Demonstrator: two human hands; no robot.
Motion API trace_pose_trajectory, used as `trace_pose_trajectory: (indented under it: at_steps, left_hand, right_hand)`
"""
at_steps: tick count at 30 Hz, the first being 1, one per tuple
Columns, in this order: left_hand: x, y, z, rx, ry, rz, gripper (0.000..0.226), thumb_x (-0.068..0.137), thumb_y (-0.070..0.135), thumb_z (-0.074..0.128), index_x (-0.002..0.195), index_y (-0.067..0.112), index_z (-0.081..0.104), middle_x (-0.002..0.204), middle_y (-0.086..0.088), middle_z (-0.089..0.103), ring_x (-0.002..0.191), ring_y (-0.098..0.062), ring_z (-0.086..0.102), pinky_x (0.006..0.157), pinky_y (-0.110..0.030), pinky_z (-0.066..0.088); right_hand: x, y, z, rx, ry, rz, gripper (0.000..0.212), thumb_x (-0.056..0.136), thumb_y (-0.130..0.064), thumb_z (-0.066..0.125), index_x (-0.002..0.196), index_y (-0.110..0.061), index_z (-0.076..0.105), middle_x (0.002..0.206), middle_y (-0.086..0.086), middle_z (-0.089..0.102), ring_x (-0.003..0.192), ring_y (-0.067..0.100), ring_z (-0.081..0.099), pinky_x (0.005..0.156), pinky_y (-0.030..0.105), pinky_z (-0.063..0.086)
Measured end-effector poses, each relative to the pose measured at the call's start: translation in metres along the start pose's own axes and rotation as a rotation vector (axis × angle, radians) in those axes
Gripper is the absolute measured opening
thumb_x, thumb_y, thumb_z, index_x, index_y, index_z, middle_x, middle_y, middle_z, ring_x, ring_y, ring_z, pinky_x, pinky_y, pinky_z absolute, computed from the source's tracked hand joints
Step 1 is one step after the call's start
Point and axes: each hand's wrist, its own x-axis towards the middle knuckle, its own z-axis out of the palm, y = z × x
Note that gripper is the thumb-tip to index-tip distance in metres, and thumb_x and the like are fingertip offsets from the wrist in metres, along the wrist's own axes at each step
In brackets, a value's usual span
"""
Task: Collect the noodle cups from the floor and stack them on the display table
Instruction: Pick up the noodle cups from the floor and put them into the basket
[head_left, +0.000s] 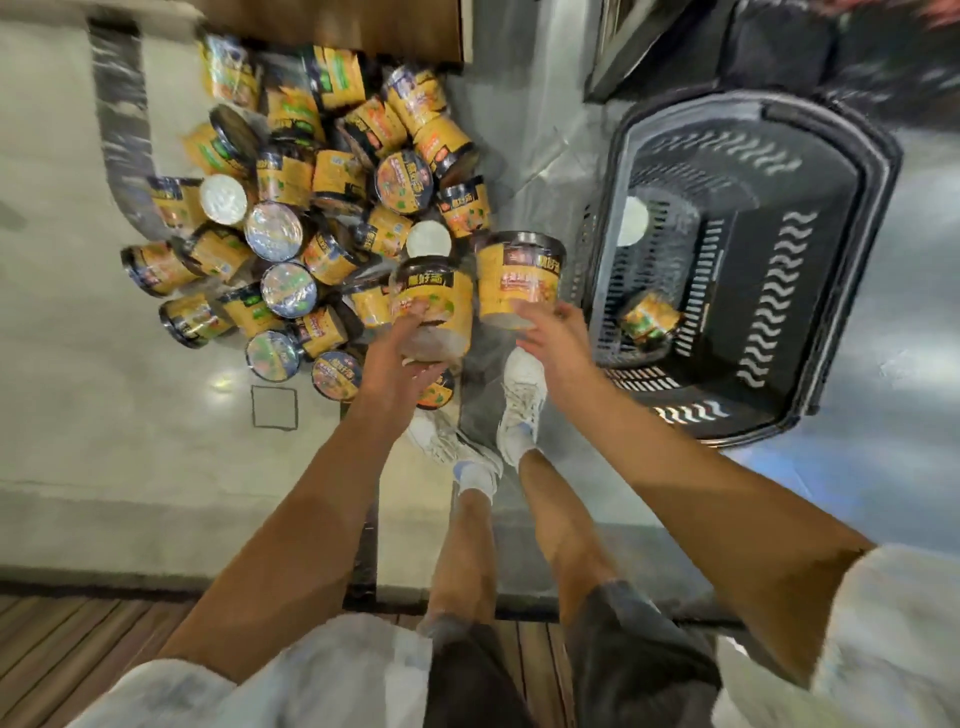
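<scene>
A black basket (841, 171) waits on the floor at the right, one cup already inside, likely for carrying. Left of it sprawls the heap of noodle cups (311, 218). Left hand (400, 358) grips one cup (434, 306) from beneath, right hand (550, 332) clasps another (519, 280), both lifted above the heap.

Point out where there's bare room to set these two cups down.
Bare floor lies left of the pile of cups. The basket, right of the right hand, holds only two cups, so its bottom is mostly free. Crowded: the pile ahead of the left hand, and around the shoes.
</scene>
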Motion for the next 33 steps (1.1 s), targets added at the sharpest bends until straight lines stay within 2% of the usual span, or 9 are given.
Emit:
trace_pose_trajectory:
  at_steps: [3, 6, 9, 12, 16, 20, 25, 29, 33]
  left_hand:
    - [-0.043, 0.003, 0.023, 0.06, -0.049, 0.018, 0.046, 0.092, 0.032, 0.078, 0.13, 0.01, 0.066, 0.12, -0.009, 0.072, 0.117, -0.034, 0.069, 0.101, -0.046, 0.058]
    - [-0.077, 0.002, 0.056, 0.184, -0.08, 0.049, 0.054, 0.09, 0.03, 0.081, 0.131, 0.003, 0.06, 0.117, -0.016, 0.07, 0.115, -0.034, 0.071, 0.093, -0.04, 0.061]
    - [-0.105, -0.009, 0.1, 0.306, -0.113, 0.068, 0.045, 0.089, 0.027, 0.082, 0.126, 0.014, 0.059, 0.115, -0.007, 0.075, 0.108, -0.027, 0.074, 0.087, -0.04, 0.063]
    - [-0.113, -0.027, 0.141, 0.376, -0.163, 0.059, 0.055, 0.089, 0.029, 0.083, 0.133, 0.017, 0.052, 0.127, -0.007, 0.069, 0.115, -0.025, 0.07, 0.101, -0.048, 0.055]
    - [-0.115, -0.051, 0.179, 0.435, -0.213, 0.074, 0.039, 0.09, 0.034, 0.082, 0.115, 0.029, 0.052, 0.116, 0.004, 0.066, 0.103, -0.009, 0.068, 0.093, -0.034, 0.053]
    - [-0.108, -0.069, 0.188, 0.486, -0.225, 0.004, 0.082, 0.097, 0.039, 0.074, 0.162, 0.016, 0.029, 0.154, -0.005, 0.051, 0.139, -0.023, 0.053, 0.117, -0.045, 0.044]
    - [-0.074, -0.075, 0.134, 0.502, -0.095, -0.005, 0.055, 0.099, 0.034, 0.072, 0.144, 0.008, 0.054, 0.143, -0.012, 0.06, 0.132, -0.029, 0.057, 0.114, -0.048, 0.046]
    - [-0.038, -0.058, 0.044, 0.358, 0.042, -0.02, 0.006, 0.102, 0.016, 0.065, 0.107, 0.011, 0.065, 0.101, -0.007, 0.066, 0.093, -0.022, 0.061, 0.081, -0.024, 0.056]
    - [-0.004, -0.029, -0.044, 0.389, 0.188, 0.007, 0.007, 0.098, 0.009, 0.069, 0.093, 0.011, 0.065, 0.112, -0.027, 0.068, 0.092, -0.032, 0.062, 0.098, -0.047, 0.052]
  right_hand:
    - [-0.044, -0.009, -0.04, 0.09, 0.0, -0.034, 0.064, 0.071, -0.028, 0.088, 0.122, -0.022, 0.05, 0.126, 0.006, 0.066, 0.115, 0.023, 0.067, 0.093, 0.036, 0.054]
    - [-0.073, -0.016, -0.083, 0.162, 0.034, -0.043, 0.066, 0.078, -0.026, 0.087, 0.132, -0.022, 0.05, 0.139, 0.012, 0.063, 0.125, 0.03, 0.065, 0.103, 0.043, 0.052]
    - [-0.092, -0.028, -0.131, 0.217, 0.135, -0.026, 0.061, 0.092, -0.02, 0.078, 0.144, -0.016, 0.046, 0.137, 0.014, 0.065, 0.123, 0.029, 0.067, 0.104, 0.04, 0.054]
    - [-0.096, -0.041, -0.165, 0.288, 0.223, -0.024, 0.058, 0.096, -0.026, 0.074, 0.146, -0.015, 0.046, 0.13, 0.008, 0.067, 0.119, 0.026, 0.068, 0.102, 0.037, 0.054]
    - [-0.093, -0.06, -0.19, 0.339, 0.295, -0.041, 0.051, 0.101, -0.039, 0.066, 0.144, -0.015, 0.049, 0.138, 0.012, 0.063, 0.123, 0.027, 0.064, 0.11, 0.045, 0.051]
    - [-0.091, -0.069, -0.187, 0.299, 0.413, -0.137, 0.029, 0.104, -0.034, 0.061, 0.128, -0.018, 0.057, 0.129, 0.014, 0.067, 0.119, 0.026, 0.068, 0.101, 0.043, 0.058]
    - [-0.095, -0.061, -0.137, 0.077, 0.454, -0.308, 0.017, 0.102, -0.008, 0.052, 0.109, -0.007, 0.067, 0.084, 0.013, 0.066, 0.073, 0.019, 0.069, 0.065, 0.027, 0.057]
    - [-0.094, -0.03, -0.067, -0.18, 0.276, -0.409, 0.026, 0.101, 0.003, 0.045, 0.092, -0.006, 0.069, 0.07, 0.011, 0.064, 0.063, 0.021, 0.064, 0.053, 0.027, 0.054]
    - [-0.067, 0.002, 0.009, -0.337, 0.1, -0.349, 0.03, 0.1, 0.003, 0.047, 0.085, -0.012, 0.068, 0.067, 0.009, 0.065, 0.058, 0.019, 0.061, 0.053, 0.028, 0.051]
